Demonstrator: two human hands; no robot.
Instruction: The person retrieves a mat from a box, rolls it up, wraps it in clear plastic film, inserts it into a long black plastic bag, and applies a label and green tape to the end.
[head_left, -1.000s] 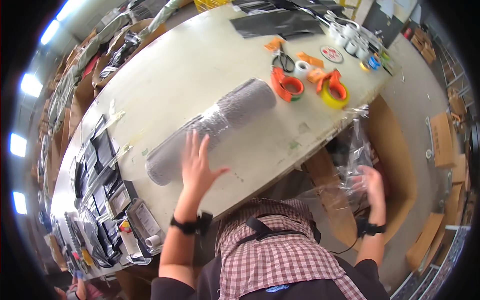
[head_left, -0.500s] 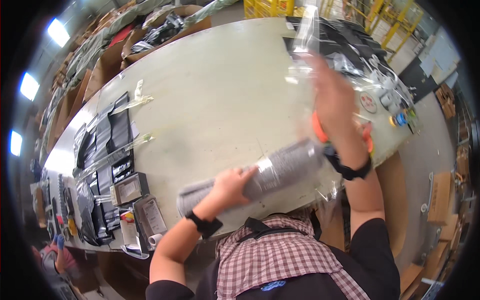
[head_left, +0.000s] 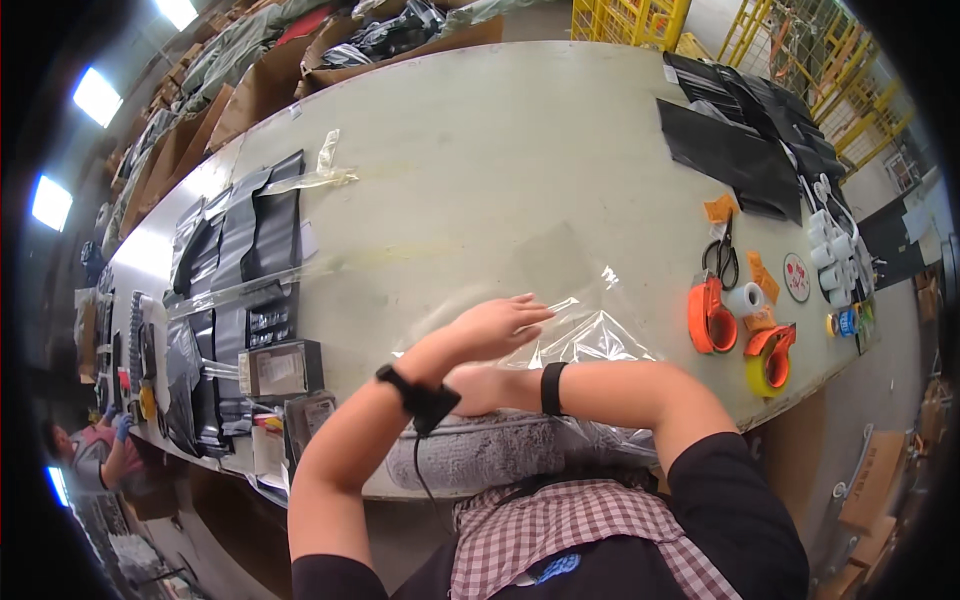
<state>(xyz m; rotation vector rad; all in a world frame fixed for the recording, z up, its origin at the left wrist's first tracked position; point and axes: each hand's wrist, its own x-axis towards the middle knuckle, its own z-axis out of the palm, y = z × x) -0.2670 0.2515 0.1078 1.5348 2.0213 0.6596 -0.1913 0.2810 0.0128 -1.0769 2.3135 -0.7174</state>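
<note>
A grey, fluffy rolled mat (head_left: pixel 475 460) lies along the near edge of the table, against my front. Beyond it, a clear plastic sheet or bag (head_left: pixel 595 340) is spread on the tabletop, wrinkled and shiny. My left hand (head_left: pixel 500 327) is above the table at the plastic's left side, fingers stretched out, holding nothing. My right hand (head_left: pixel 478 390) reaches across to the left, low beside the roll. My left wrist partly covers it, so its fingers are hidden. Each wrist wears a black band.
Orange tape dispensers (head_left: pixel 712 318), black scissors (head_left: pixel 722 255) and small white rolls (head_left: pixel 832 255) sit on the right of the table (head_left: pixel 480 150). Black plastic bags (head_left: pixel 735 150) lie far right, with more (head_left: pixel 250 250) on the left beside a grey box (head_left: pixel 280 370). Another person (head_left: pixel 95 455) works far left.
The roll has come closer to me. The clear plastic, held up at the right before, now lies on the table. My left hand left the roll; my right hand swung down and leftward.
</note>
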